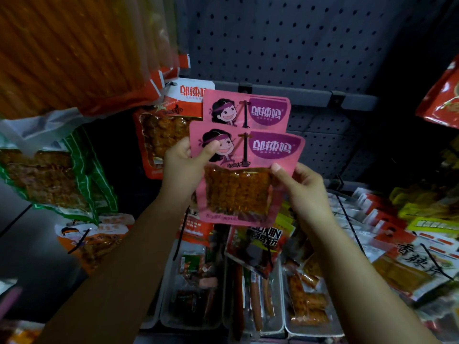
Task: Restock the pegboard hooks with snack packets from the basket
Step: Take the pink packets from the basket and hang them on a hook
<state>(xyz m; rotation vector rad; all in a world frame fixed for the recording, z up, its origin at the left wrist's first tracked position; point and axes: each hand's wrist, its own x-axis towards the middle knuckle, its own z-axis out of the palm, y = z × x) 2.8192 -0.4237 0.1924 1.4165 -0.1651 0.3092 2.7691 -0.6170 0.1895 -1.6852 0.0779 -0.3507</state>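
Two pink snack packets overlap in front of the grey pegboard (285, 40). The front pink packet (248, 175) shows a cartoon face, a purple label and a clear window of orange snack. My left hand (185, 167) pinches its upper left corner, thumb on the face. On its right edge, my right hand (301, 187) grips it beside the window. The rear pink packet (248, 109) sits higher, its top against the pegboard rail. A black hook (246, 115) passes through the hang holes of both. No basket is in view.
A red-and-white packet (169, 120) hangs just left of the pink ones. Large orange packs (74, 45) hang at upper left, a green-striped packet (54, 175) below them. Red packets (442, 95) hang at right. Trays of assorted snacks (248, 281) fill the shelf below.
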